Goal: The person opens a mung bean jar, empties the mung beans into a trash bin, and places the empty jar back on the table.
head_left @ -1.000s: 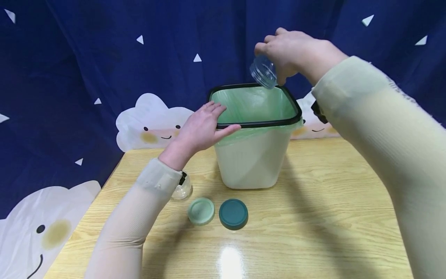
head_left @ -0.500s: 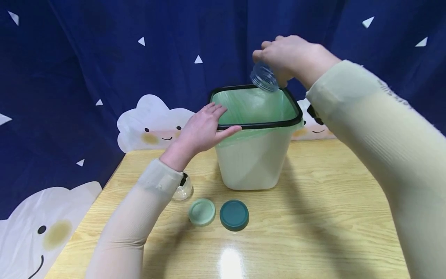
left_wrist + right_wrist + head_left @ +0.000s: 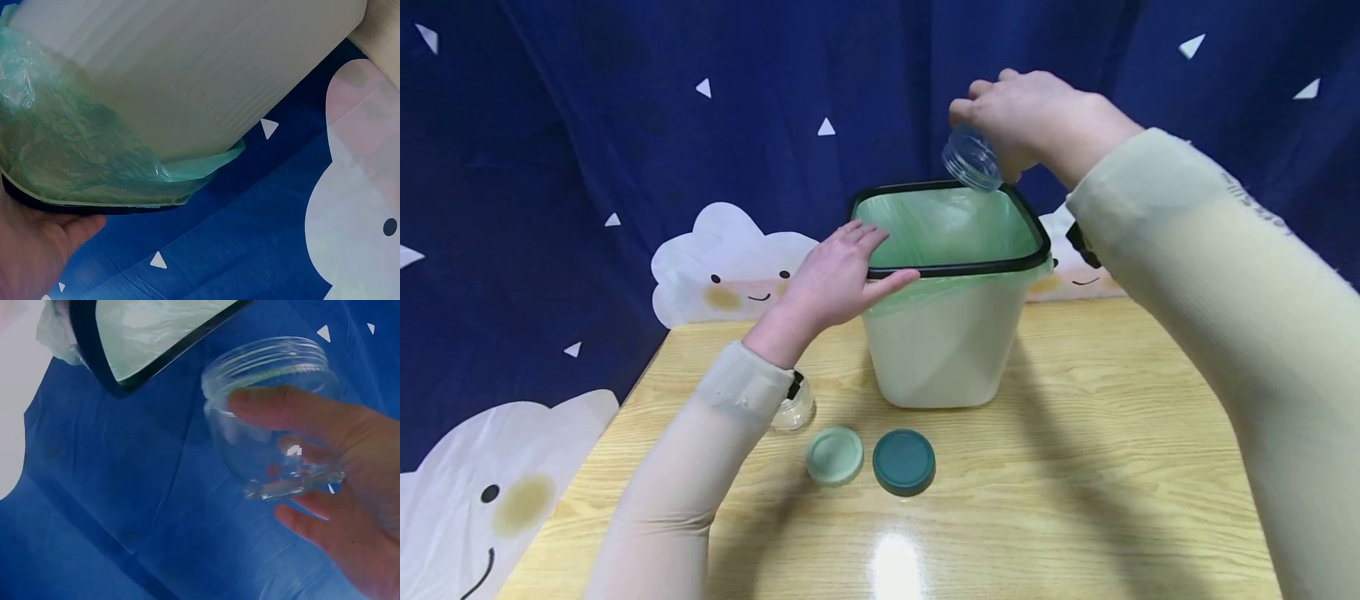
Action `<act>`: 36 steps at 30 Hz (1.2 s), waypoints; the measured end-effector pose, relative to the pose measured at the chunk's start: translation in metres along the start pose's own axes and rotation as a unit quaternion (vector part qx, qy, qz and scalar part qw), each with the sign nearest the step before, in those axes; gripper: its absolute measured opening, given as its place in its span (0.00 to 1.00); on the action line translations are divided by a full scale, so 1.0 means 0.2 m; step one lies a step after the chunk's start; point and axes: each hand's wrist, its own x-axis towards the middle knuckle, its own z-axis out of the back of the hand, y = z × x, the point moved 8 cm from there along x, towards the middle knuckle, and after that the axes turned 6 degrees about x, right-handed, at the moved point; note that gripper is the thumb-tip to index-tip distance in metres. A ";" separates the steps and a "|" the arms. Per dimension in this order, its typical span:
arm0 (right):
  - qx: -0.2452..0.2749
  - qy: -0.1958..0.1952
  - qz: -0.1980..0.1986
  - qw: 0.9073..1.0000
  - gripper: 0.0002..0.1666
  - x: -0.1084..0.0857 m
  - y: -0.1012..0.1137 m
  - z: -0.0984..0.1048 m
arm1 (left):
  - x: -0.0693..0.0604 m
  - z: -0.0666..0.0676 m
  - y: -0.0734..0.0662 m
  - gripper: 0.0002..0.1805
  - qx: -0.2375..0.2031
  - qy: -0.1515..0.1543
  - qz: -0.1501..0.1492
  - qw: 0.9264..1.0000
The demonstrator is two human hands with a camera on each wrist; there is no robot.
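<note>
My right hand (image 3: 1033,121) grips a clear glass jar (image 3: 275,431) above the far right part of a white trash bin (image 3: 943,350). The jar is uncapped and tilted, its threaded mouth pointing down toward the bin. In the right wrist view the thumb lies along the glass below the threads, and I see no contents inside. My left hand (image 3: 838,275) rests on the bin's black rim (image 3: 970,268) at the near left corner, fingers fairly straight and thumb stretched along the front. A green bag (image 3: 81,144) lines the bin and folds over the rim.
On the wooden table (image 3: 1075,483) lie a light green lid (image 3: 835,456) and a dark teal lid (image 3: 904,461) in front of the bin. Another clear jar (image 3: 795,408) stands partly hidden behind my left wrist. A blue curtain (image 3: 760,108) with cloud cutouts hangs behind.
My right hand dips slightly with the jar, then comes back up a little and to the right. The left hand stays on the rim.
</note>
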 end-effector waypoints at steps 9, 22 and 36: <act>0.004 0.017 -0.001 1.000 0.50 0.00 0.00 -0.02 | 0.00 0.01 -0.01 0.43 0.000 -0.003 -0.002 1.000; 0.064 -0.038 -0.014 0.997 0.54 -0.05 -0.08 0.00 | 0.00 0.00 0.00 0.44 -0.003 0.004 0.002 1.000; 0.240 -0.125 -0.043 0.962 0.60 -0.24 -0.26 -0.08 | 0.00 0.00 0.00 0.44 0.001 -0.001 0.003 1.000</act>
